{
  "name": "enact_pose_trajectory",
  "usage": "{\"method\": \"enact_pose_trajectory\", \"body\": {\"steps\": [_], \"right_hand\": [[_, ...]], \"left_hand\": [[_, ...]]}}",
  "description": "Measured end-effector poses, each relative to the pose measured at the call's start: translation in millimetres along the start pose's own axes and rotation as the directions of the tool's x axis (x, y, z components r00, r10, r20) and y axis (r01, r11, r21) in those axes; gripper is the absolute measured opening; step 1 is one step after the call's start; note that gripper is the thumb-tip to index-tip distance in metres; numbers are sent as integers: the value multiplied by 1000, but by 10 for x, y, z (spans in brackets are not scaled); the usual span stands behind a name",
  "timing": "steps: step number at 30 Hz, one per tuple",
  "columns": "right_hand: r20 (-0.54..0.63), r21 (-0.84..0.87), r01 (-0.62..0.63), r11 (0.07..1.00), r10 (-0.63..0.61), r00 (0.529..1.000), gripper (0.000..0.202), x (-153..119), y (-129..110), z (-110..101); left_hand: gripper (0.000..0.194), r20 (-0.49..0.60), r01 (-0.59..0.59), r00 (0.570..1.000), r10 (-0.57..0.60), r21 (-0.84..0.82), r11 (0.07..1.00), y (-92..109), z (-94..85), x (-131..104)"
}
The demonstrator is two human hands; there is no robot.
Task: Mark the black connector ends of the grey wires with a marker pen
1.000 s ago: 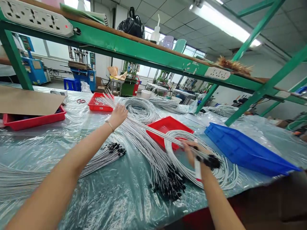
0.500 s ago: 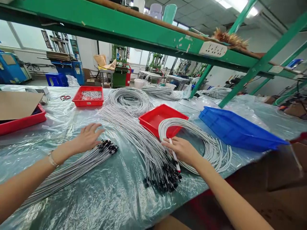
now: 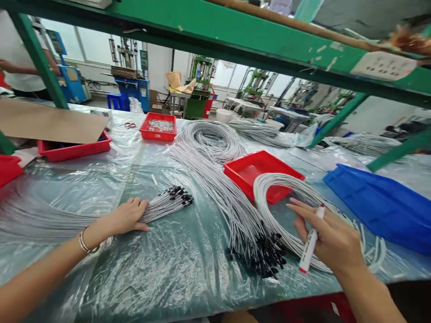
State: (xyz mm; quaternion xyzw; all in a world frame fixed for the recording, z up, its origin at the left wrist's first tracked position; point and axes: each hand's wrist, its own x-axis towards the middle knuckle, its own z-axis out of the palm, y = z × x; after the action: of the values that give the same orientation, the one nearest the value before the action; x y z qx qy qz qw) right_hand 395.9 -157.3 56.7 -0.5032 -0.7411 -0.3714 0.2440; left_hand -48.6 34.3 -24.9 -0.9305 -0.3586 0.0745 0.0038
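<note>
Over on my side of the tabletop [image 3: 188, 278], the person's left hand [image 3: 133, 214] lies palm down on a bundle of grey cables [image 3: 164, 207] with black ends, its fingers close together and the thumb apart; I can't tell how tightly it grips, since the palm is hidden. The bundle runs off leftward under the wrist, its black ends showing just beyond the fingers. The right hand [image 3: 332, 237], half spread, is holding a white marker [image 3: 312, 244] tucked against it, red at both ends; there is dark printing along the barrel, but it's too small for me to read. That hand hovers by a loose coil of pale cable [image 3: 261, 193], which overlaps the front of a red tray [image 3: 247, 170]. Between the hands a thicker spread of cables [image 3: 215, 184] stretches toward the near edge, ending in a black cluster. Farther back, a red tray of small metal pieces [image 3: 155, 134] carries a little pale label [image 3: 158, 136] on its front, its wording illegible from here. A blue bin [image 3: 377, 206] stands at the right, and on the green beam [image 3: 215, 31] overhead there's a white socket strip [image 3: 384, 65], on which I can make out no lettering.
</note>
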Motion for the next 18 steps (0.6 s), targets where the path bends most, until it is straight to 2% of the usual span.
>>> {"method": "enact_pose_trajectory", "body": {"steps": [4, 7, 9, 14, 18], "right_hand": [[-75, 171, 72, 983, -60, 995, 40, 279, -497, 57], [-119, 283, 125, 951, -94, 988, 38, 446, -785, 156], [-148, 340, 140, 930, -94, 985, 38, 532, -928, 235], [-212, 441, 108, 891, -14, 977, 38, 640, -1194, 467], [-187, 511, 95, 854, 3, 982, 37, 653, -1375, 650]], "left_hand": [[46, -39, -26, 999, 24, -60, 998, 130, -79, -160], [33, -46, -119, 992, 114, -116, 986, 115, -138, -276], [25, -64, -125, 991, 120, -77, 989, 69, -176, -328], [26, -125, -38, 991, 38, 6, 999, -53, -202, -343], [23, -186, -30, 982, 29, -2, 1000, -55, -152, -274]]}}
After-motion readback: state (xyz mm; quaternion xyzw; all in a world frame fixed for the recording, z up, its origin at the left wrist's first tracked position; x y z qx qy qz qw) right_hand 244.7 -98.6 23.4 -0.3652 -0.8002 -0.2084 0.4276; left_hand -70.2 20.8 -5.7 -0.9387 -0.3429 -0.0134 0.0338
